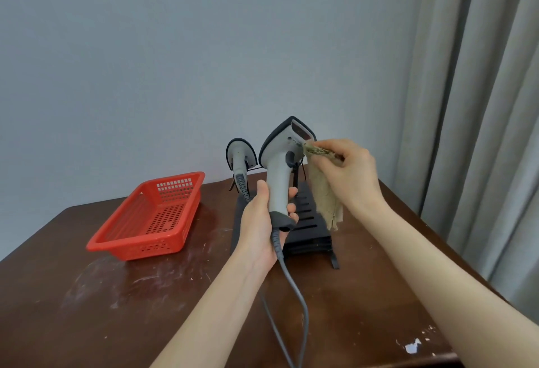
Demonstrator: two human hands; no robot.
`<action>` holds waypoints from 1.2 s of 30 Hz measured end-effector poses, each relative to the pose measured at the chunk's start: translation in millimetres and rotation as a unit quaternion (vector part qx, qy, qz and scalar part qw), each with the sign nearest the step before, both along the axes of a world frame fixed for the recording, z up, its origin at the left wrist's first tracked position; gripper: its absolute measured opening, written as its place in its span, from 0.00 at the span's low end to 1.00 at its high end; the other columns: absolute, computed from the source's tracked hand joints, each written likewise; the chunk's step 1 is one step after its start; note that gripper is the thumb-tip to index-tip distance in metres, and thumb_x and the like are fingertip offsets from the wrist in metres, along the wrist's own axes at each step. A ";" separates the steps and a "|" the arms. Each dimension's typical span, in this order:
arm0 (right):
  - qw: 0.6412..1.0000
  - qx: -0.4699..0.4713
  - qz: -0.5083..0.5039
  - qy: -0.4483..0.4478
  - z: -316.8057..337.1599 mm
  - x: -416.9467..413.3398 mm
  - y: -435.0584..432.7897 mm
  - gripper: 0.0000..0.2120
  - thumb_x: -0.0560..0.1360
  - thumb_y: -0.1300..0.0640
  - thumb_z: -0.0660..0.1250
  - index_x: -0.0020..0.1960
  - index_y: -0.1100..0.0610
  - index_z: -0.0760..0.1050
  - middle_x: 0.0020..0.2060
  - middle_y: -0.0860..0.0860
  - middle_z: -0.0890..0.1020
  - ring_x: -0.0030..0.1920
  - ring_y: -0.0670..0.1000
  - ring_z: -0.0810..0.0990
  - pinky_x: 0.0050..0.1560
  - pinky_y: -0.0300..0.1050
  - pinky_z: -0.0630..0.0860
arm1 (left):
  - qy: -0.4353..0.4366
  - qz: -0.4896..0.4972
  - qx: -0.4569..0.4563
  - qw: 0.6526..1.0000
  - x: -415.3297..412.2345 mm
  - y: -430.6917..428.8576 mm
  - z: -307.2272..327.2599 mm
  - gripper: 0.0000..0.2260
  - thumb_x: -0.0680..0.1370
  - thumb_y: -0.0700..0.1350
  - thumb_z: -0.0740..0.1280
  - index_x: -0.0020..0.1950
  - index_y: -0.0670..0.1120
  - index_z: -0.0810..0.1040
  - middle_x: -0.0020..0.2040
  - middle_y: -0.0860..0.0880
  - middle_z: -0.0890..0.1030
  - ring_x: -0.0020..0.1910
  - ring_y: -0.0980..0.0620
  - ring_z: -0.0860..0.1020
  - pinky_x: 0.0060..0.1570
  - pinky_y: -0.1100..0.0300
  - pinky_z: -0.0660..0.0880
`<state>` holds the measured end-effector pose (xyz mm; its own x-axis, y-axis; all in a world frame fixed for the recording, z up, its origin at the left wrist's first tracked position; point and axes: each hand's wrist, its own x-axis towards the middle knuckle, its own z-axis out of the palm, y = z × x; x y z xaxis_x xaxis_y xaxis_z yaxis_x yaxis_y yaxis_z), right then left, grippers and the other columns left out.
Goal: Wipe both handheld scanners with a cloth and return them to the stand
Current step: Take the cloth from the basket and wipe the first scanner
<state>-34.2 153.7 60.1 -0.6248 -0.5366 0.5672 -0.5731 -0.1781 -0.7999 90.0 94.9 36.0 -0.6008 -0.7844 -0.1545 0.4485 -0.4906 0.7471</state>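
- The left hand (pixel 262 221) is curled round the lower handle of one grey scanner (pixel 277 169), thumb on the left side and fingertips showing on the right.
- This scanner is held in the air above the black stand (pixel 309 221). Its long axis is close to upright, with the head on top and the dark butt at the bottom.
- Its reddish window faces up and to the right, towards the right hand (pixel 350 175).
- The right hand pinches a beige cloth (pixel 325 198) and presses its bunched top against the scanner's head just below the window; the rest hangs loose.
- A grey cable (pixel 297 294) runs from the butt down towards the camera.
- The second scanner (pixel 239 160) sits on the stand's rear left, head up and handle down.
- A red basket (pixel 140 248) lies on the brown counter (pixel 116 309), left of the stand.
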 end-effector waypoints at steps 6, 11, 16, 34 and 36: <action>0.971 0.100 0.180 0.121 -4.9 10.5 9.0 0.10 0.73 0.62 0.70 0.50 0.50 0.83 0.42 0.42 0.79 0.46 0.42 0.78 0.51 0.32 0.72 | 0.035 -0.026 0.016 0.999 2.0 -0.8 -1.9 0.11 0.77 0.50 0.65 0.51 0.42 0.78 0.36 0.46 0.79 0.22 0.56 0.71 0.21 0.67 0.71; 0.995 0.021 0.087 0.036 -4.0 4.7 8.5 0.14 0.73 0.61 0.68 0.44 0.41 0.79 0.41 0.39 0.80 0.45 0.40 0.78 0.47 0.32 0.72 | 0.024 -0.030 0.040 0.998 2.7 -8.3 -3.9 0.16 0.78 0.53 0.64 0.53 0.39 0.77 0.36 0.46 0.79 0.25 0.55 0.75 0.23 0.65 0.75; 0.997 0.045 0.060 0.004 -0.2 6.5 -4.5 0.07 0.74 0.60 0.68 0.47 0.49 0.80 0.39 0.38 0.79 0.42 0.37 0.77 0.41 0.25 0.70 | 0.045 -0.087 0.045 0.994 -2.3 -9.5 -10.3 0.19 0.78 0.55 0.61 0.52 0.39 0.76 0.35 0.47 0.78 0.26 0.55 0.74 0.21 0.67 0.73; 0.955 0.159 0.228 0.102 -1.8 15.2 9.0 0.13 0.73 0.65 0.67 0.42 0.46 0.80 0.42 0.43 0.82 0.44 0.40 0.79 0.48 0.30 0.73 | 0.034 -0.062 0.042 0.997 -4.3 -13.0 -10.3 0.19 0.79 0.58 0.59 0.53 0.43 0.77 0.37 0.45 0.77 0.24 0.55 0.74 0.17 0.67 0.69; 0.930 0.214 0.270 0.128 1.1 14.3 13.6 0.14 0.72 0.65 0.67 0.42 0.46 0.80 0.41 0.41 0.81 0.44 0.39 0.79 0.48 0.30 0.73 | 0.011 -0.041 0.027 0.999 -2.9 -13.0 -14.0 0.20 0.79 0.58 0.60 0.54 0.42 0.77 0.38 0.45 0.77 0.26 0.54 0.74 0.18 0.66 0.69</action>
<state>-19.9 167.4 61.2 -0.0733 -0.9435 0.3232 -0.6740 -0.1920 -0.7134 87.2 81.9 22.1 -0.6659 -0.7237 -0.1814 0.4210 -0.5652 0.7094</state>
